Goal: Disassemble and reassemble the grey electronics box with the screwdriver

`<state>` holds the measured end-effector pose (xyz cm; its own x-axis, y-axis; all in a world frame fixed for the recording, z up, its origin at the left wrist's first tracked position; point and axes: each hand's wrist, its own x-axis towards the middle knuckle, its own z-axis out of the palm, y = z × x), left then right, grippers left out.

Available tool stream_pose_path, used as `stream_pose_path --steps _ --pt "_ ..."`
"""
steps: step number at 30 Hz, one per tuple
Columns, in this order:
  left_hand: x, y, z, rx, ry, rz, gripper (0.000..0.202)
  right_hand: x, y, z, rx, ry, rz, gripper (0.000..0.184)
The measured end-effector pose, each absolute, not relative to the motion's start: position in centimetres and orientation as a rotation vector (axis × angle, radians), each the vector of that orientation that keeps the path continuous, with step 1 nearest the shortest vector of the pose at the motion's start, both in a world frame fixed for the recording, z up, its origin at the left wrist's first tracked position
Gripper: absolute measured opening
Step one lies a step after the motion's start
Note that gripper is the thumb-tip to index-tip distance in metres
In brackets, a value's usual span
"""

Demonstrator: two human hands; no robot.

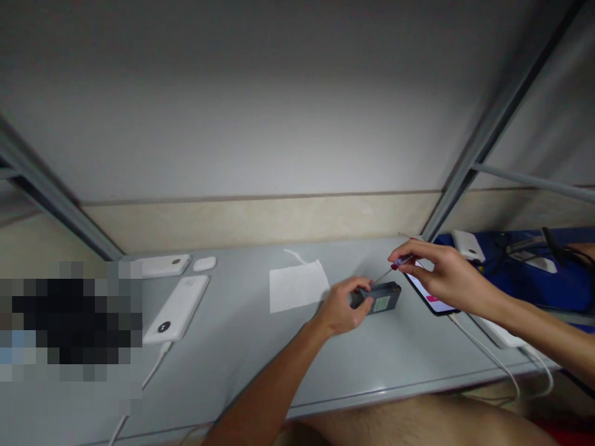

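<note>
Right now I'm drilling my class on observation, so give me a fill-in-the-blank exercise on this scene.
The left hand grips the dark box on the grey ____. The right hand holds a thin ____ aimed at the box. The paper sheet beside the box is ____.
Missing: table, screwdriver, white.

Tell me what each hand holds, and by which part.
The left hand grips the small dark box by its left end. The right hand pinches a thin screwdriver by its red handle.
</note>
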<state>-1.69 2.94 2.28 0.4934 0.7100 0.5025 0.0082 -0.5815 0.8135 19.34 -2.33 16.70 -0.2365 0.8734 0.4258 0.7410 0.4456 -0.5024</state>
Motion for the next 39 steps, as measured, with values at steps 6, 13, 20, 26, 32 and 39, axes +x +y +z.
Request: stream_pose_path --steps 6,13,20,26,32,39 --pt "-1.9 2.9 2.9 1.945 0.528 1.17 0.007 19.6 -2.1 11.7 -1.353 -1.338 0.336 0.023" --pt "-1.5 2.5 3.2 1.954 0.681 1.081 0.006 19.1 -2.3 9.0 -1.139 -0.961 0.423 0.034" --pt "-3.8 5.3 4.0 2.073 0.83 1.291 0.007 21.1 -2.9 7.4 -1.193 -0.888 0.45 0.037" --pt "-10.0 10.1 3.2 2.383 1.366 0.855 0.011 22.6 -3.4 6.8 -1.182 -0.726 0.393 0.056" --pt "-11.6 10.8 2.2 2.394 1.372 0.667 0.028 22.5 -3.7 7.4 -1.2 -0.784 0.374 0.051" --pt "-6.2 6.9 4.9 2.384 1.097 1.05 0.028 21.9 -4.3 9.0 -1.117 -0.85 0.395 0.055"
